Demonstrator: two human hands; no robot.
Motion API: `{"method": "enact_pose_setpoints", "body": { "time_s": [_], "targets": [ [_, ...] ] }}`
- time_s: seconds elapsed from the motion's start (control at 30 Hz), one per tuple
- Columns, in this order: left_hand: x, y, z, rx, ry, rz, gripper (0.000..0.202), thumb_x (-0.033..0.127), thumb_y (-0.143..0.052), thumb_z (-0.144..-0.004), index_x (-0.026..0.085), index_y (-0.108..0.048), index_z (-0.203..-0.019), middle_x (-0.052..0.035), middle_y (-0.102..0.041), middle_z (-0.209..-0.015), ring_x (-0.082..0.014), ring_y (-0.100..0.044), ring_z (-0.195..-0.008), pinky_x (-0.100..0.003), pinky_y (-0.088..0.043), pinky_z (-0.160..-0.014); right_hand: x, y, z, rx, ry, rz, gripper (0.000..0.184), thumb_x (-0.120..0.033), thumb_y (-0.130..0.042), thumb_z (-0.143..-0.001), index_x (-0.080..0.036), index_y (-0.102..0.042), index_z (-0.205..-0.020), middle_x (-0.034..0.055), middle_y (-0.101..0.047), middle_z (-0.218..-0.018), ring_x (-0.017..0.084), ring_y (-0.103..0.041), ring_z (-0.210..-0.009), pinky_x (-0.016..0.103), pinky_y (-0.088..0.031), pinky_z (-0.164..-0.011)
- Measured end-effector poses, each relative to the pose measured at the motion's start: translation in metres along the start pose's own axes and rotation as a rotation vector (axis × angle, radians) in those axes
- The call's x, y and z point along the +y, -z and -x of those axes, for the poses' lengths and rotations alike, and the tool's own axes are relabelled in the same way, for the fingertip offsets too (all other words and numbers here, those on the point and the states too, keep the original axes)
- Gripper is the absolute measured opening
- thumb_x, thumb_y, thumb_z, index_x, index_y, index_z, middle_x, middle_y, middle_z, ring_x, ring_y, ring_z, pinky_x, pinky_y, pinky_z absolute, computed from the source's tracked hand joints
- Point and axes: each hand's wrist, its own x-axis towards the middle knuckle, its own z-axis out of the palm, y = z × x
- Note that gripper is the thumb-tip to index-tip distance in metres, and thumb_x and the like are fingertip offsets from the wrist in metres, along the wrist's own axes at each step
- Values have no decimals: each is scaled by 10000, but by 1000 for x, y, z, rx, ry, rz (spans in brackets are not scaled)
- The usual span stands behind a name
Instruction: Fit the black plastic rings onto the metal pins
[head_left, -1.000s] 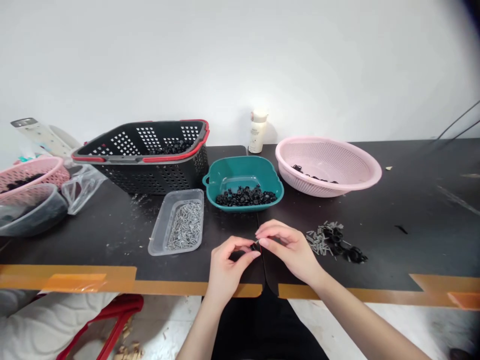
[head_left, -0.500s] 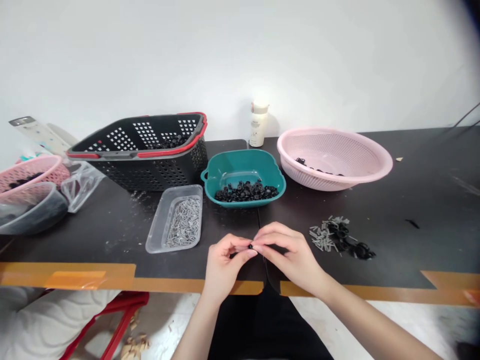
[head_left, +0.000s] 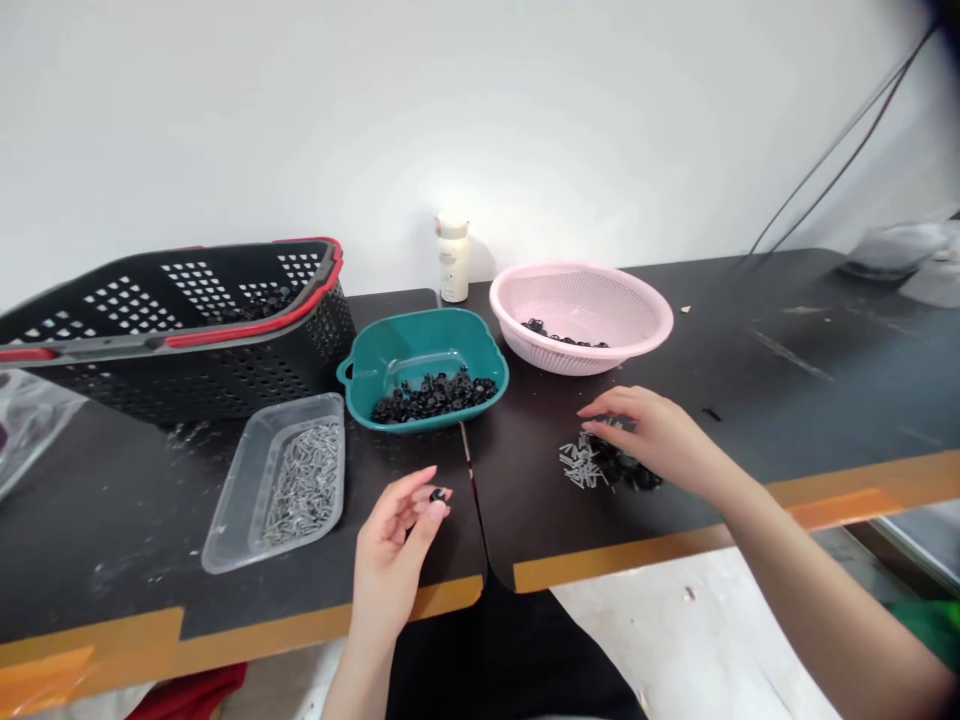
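Note:
Between the thumb and fingers of my left hand (head_left: 397, 540) is a small black plastic part (head_left: 438, 495), held just above the table near its front edge. My right hand (head_left: 652, 435) hovers over or touches a loose pile of black parts (head_left: 634, 472) and short metal pins (head_left: 581, 463) on the right. Its thumb and fingers are a little apart, and I make out nothing between them. The hand covers some of the pile. Left of my left hand, a clear plastic tray (head_left: 232, 510) holds many metal pins (head_left: 307, 480).
A teal basin (head_left: 420, 330) with black parts stands behind my hands. A pink colander (head_left: 622, 290) with some black parts is to its right, a black basket (head_left: 187, 380) to its left. A white bottle (head_left: 453, 262) stands by the wall. Orange tape (head_left: 585, 565) edges the table.
My right hand has left my left hand and moved right to the pile. The left hand keeps the black part. The view has turned to the right.

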Motion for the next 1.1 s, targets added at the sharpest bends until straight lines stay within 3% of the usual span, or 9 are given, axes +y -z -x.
{"method": "enact_pose_setpoints", "body": {
  "time_s": [0.13, 0.23, 0.5, 0.77, 0.83, 0.97, 1.1],
  "targets": [
    [0, 3, -3, -110, -55, -113, 236, 364, -684, -795, 214, -752, -964, -54, -730, -911, -185, -715, -787, -282, -610, -740, 35, 14, 6, -197, -79, 32, 152, -344, -633, -812, -253, -742, -867, 23, -718, -911, 201, -651, -782, 327, -507, -711],
    [-1, 4, -3, -89, -73, -136, 178, 347, -678, -802, 232, -758, -913, -38, -718, -884, -172, -704, -804, -258, -592, -758, 44, 14, 13, -236, -91, -21, 205, -379, -670, -789, -252, -747, -931, 26, -705, -880, 178, -626, -704, 298, -492, -636],
    [-5, 3, -1, -85, -70, -184, 214, 373, -687, -796, 223, -751, -933, -45, -726, -890, -175, -704, -794, -268, -574, -776, 37, 6, 18, -223, -31, -56, 175, -386, -670, -812, -265, -765, -897, 24, -663, -836, 143, -581, -613, 262, -430, -533],
    [-9, 4, -2, -105, -65, -190, 200, 333, -686, -804, 232, -730, -971, -31, -726, -909, -156, -694, -815, -254, -552, -816, 29, 0, 14, -222, 37, -16, 127, -341, -693, -806, -244, -746, -870, 33, -672, -833, 173, -610, -655, 292, -476, -576],
    [-11, 5, -4, -127, -101, -193, 187, 303, -696, -798, 223, -718, -966, -30, -717, -898, -150, -685, -804, -239, -558, -780, 23, 2, 16, -185, 21, -91, 147, -356, -702, -803, -225, -735, -861, 50, -689, -886, 181, -628, -678, 307, -506, -606],
    [-11, 6, -4, -151, -190, -166, 113, 224, -712, -782, 204, -710, -893, -20, -686, -827, -130, -658, -736, -219, -560, -723, -11, 0, 21, -206, 3, -370, 250, -395, -634, -872, -224, -715, -1035, 78, -706, -964, 206, -673, -779, 317, -564, -674],
    [-7, 7, -1, -205, -255, -131, 98, 168, -721, -773, 204, -734, -863, -32, -685, -820, -140, -656, -754, -231, -551, -709, -58, -24, 20, -317, 274, -486, 278, -297, -532, -948, -292, -666, -1192, 66, -650, -1069, 183, -656, -908, 320, -558, -814]
  ]
}}
